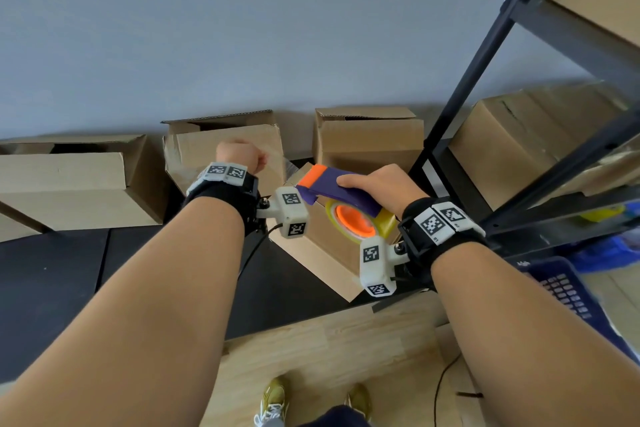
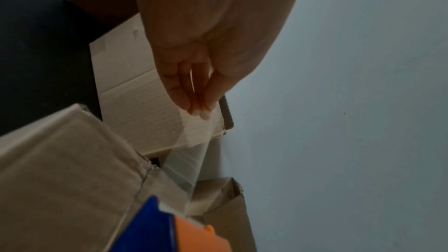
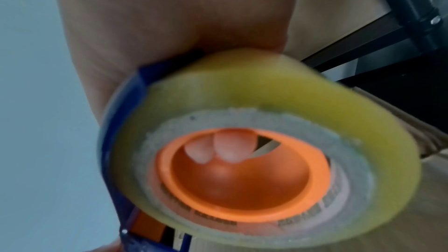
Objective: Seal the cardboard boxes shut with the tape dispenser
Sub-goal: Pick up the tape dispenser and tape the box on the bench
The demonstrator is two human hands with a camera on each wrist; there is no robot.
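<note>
Wall (image 1: 242, 28): pale grey-blue, filling the upper part of the head view, behind a row of boxes.
Floor (image 1: 329, 350): light wood planks near the feet, with a black mat (image 1: 52, 288) farther out under the boxes.
Shelving rack (image 1: 485, 80): dark metal uprights on the right, carrying closed cartons on its levels.
Left box (image 1: 69, 184): long carton on the mat against the wall, top flaps partly up.
Middle box (image 1: 228, 146): tilted carton behind the left hand, flaps loosely open.
Back box (image 1: 367, 139): upright against the wall beside the rack, top flap raised.
Near box (image 1: 329, 253): set cornerwise on the mat, directly below the dispenser and between the two wrists.
Blue crate (image 1: 568, 291): perforated plastic, low right, by the rack foot.
Tape dispenser (image 1: 343, 198): purple-blue body with orange nose and orange hub, held in the air above the near box, nose toward the left hand.
Tape roll (image 3: 266, 102): yellowish clear roll on the orange hub, blurred in the right wrist view.
Right hand (image 1: 377, 184): wrapped round the dispenser handle, fingertips (image 3: 230, 148) visible through the hub.
Left hand (image 1: 239, 156): fingers and thumb pressed together, pinching the end of the tape.
Tape strip (image 2: 191, 152): clear band stretched from the left fingertips (image 2: 203, 110) down to the dispenser nose.
</note>
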